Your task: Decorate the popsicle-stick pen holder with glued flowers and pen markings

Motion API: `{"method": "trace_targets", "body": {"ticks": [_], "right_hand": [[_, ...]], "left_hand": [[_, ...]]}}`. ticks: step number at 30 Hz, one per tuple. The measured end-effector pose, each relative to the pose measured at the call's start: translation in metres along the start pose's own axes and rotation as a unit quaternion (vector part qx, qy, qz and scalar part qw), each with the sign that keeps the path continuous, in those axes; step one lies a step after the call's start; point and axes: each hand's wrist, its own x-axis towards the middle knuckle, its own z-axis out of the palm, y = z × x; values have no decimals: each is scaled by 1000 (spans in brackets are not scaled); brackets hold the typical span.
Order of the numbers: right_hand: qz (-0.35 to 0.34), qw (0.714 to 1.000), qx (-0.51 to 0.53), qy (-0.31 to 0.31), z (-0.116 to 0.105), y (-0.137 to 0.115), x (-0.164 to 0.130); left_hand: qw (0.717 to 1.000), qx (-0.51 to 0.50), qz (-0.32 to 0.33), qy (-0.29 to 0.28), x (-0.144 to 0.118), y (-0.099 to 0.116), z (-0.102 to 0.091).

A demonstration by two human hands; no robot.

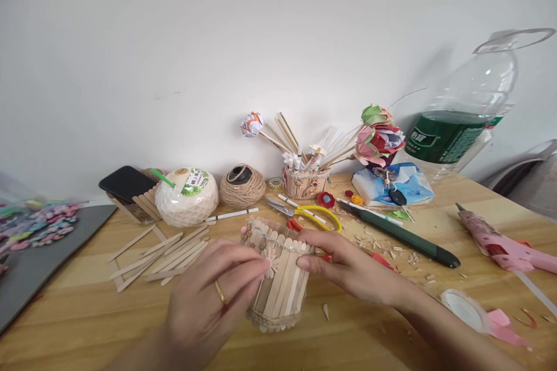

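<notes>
A cup of upright wooden craft sticks (278,290) is tilted in front of me, with braided trim around its rim and twine around its base. My right hand (331,258) grips its rim from the right, thumb on the outside wall. Against the front wall is a flower of pale wooden petals (272,262). At that flower's left edge, the fingers of my left hand (217,290) are pinched together, a ring on one of them. Whether a separate petal is between the fingertips is hidden.
Loose craft sticks (174,255), a wrapped coconut (186,200) and a twine ball (242,185) lie left. Yellow-handled scissors (319,217), a decorated holder (307,182), a green cutter knife (404,237) and wood scraps are behind. A pink glue gun (500,240) lies right.
</notes>
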Motion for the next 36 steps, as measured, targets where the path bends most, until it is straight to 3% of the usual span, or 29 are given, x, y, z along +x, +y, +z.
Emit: {"method": "trace_targets", "body": {"ticks": [7,13,16,19,21,25,28,36], "right_hand": [[4,1000,-4,12,1,3,-1],[6,1000,3,5,1,5,-3],[-8,1000,-2,-22,-3,2,-1],[-21,999,2,-47,-8,-2,2],[-14,999,18,-34,-9,-2,3],[3,997,65,29,-3,1,1],[-3,994,106,40,7,1,-2],[-10,995,72,68,20,-9,3]], "left_hand": [[1000,-20,5,-21,-3,0,0],[993,-60,-102,9,-1,-8,-11],[979,-103,-161,-72,4,-19,-18],[948,-131,-206,-206,8,-26,-18],[932,-135,-241,-236,10,-27,-15],[898,-218,-326,-199,11,-21,-5],[873,-288,-352,-174,11,-17,-2],[878,-283,-353,-160,10,-14,-1]]}}
